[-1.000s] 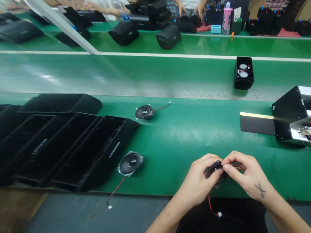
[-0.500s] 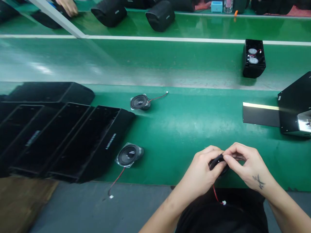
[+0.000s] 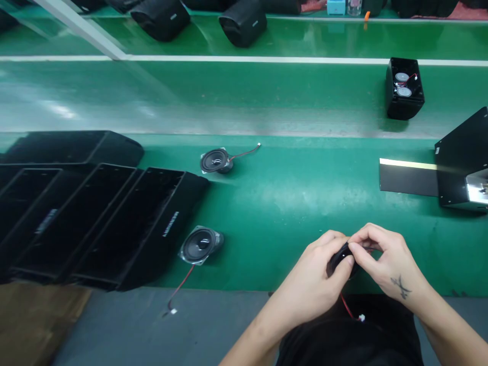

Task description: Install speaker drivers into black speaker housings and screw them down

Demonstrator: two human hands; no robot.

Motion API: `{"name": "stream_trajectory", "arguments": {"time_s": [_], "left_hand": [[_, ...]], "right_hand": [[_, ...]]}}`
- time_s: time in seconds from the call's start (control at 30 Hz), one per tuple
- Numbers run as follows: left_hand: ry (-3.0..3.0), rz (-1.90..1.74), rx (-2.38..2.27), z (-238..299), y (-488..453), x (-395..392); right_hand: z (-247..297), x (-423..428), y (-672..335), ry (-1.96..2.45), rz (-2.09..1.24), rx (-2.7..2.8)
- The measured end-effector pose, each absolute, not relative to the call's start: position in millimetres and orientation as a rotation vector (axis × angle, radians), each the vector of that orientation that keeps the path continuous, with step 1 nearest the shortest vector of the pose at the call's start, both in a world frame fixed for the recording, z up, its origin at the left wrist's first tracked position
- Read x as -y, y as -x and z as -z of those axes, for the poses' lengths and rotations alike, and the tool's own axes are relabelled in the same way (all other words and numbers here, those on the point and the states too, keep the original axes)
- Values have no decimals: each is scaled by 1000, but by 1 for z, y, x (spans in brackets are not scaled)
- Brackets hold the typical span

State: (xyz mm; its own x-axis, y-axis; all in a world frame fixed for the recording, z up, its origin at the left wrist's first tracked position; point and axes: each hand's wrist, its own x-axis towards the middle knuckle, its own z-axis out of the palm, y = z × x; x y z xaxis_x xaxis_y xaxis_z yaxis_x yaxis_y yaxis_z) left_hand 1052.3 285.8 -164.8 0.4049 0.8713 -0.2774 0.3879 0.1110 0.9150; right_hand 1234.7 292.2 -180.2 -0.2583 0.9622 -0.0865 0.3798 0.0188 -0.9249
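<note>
Both my hands meet over the near edge of the green table. My left hand (image 3: 318, 269) is wrapped round a small black speaker driver (image 3: 340, 257), and my right hand (image 3: 385, 262) pinches its rim from the other side. A red wire with a white plug (image 3: 361, 318) hangs from the driver toward my lap. Two more speaker drivers lie on the table: one (image 3: 200, 245) near the front edge with its red lead over the edge, another (image 3: 214, 161) farther back.
Black open speaker housings (image 3: 152, 223) lie in a row at the left. A small black box with two round parts (image 3: 404, 94) rides the conveyor belt (image 3: 229, 101). A black machine (image 3: 463, 157) sits at the right. More black housings (image 3: 244, 23) stand across the belt.
The view has tipped down a little and the box on the belt has drifted right. My hands hold the same driver; its white plug now hangs farther right.
</note>
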Motion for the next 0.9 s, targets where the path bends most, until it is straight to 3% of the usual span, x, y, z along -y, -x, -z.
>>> {"name": "stream_trajectory", "arguments": {"time_s": [0.9], "left_hand": [[-1337, -600, -1111, 175, -1045, -278]], "right_hand": [[156, -286, -1270, 1543, -1221, 1779]]}}
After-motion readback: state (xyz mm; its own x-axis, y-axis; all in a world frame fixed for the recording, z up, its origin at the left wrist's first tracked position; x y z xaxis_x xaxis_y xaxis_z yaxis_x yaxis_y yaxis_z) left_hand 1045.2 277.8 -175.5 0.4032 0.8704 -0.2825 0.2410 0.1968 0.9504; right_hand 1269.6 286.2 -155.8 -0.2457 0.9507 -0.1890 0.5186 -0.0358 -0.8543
